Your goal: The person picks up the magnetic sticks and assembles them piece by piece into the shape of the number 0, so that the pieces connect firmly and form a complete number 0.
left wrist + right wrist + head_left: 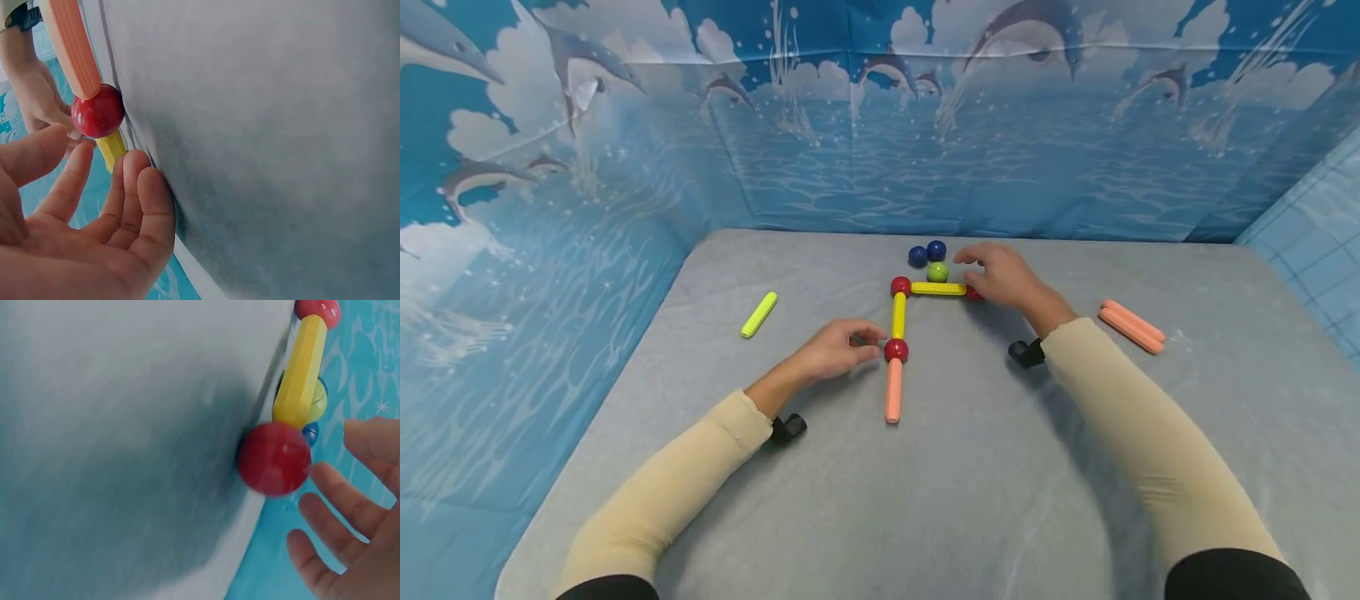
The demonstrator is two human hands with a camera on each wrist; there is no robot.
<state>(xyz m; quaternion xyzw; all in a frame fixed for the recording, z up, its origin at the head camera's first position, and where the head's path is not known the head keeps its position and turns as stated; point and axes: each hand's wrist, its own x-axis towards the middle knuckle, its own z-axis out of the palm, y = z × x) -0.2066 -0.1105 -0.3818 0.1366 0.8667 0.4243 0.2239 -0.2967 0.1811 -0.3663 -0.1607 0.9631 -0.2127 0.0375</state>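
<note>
The left hand (838,348) was curved loosely, thumb and fingers well parted, just beside a glossy red plastic-looking ball (897,350); whether a fingertip touched it could not be told. The right hand (1003,275) had its fingers spread, thumb well apart from them, next to a second glossy red ball (275,459). In the right wrist view a fingertip came right up to that ball's edge, and contact could not be told there either.

Both balls belonged to one joined figure lying between the hands. From the ball by the left hand, a ridged salmon-orange rod (892,392) ran toward the person, and a short yellow rod (898,315) ran away to a third red ball (901,287) at the corner. From that corner a ridged yellow rod (938,288) led rightward to the ball by the right hand.

Just beyond this upper rod sat a shiny lime-green ball (937,272), with two dark blue balls (918,257) close behind it. A lime-yellow rod (759,314) lay apart on the left, and salmon-orange rods (1132,326) lay side by side on the right. All rested on a grey-covered table (962,483), before a blue fabric backdrop (850,167) printed with dolphins.
</note>
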